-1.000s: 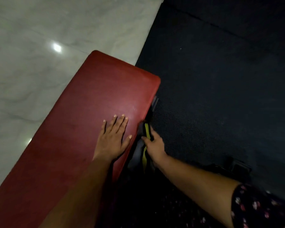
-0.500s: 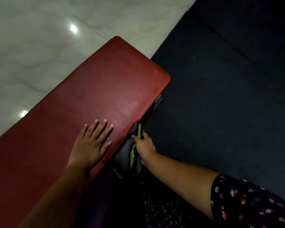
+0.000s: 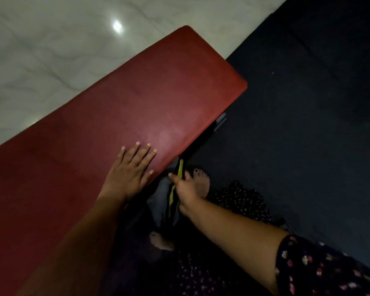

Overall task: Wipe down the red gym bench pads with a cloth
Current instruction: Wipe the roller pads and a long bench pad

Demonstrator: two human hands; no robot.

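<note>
The left hand (image 3: pixel 130 174) is sliding flat along the red pad (image 3: pixel 147 99) toward 7 o'clock, leaving more bare pad between its fingertips and the far end. The right hand (image 3: pixel 186 189), pinching the grey-and-yellow cloth (image 3: pixel 165 201), is drawing back the same way along the pad's side edge. One bare foot (image 3: pixel 201 182) is coming into view at 3 o'clock of that hand, touching it in the picture, and a second foot (image 3: pixel 160 242) at 6 o'clock of the cloth.
</note>
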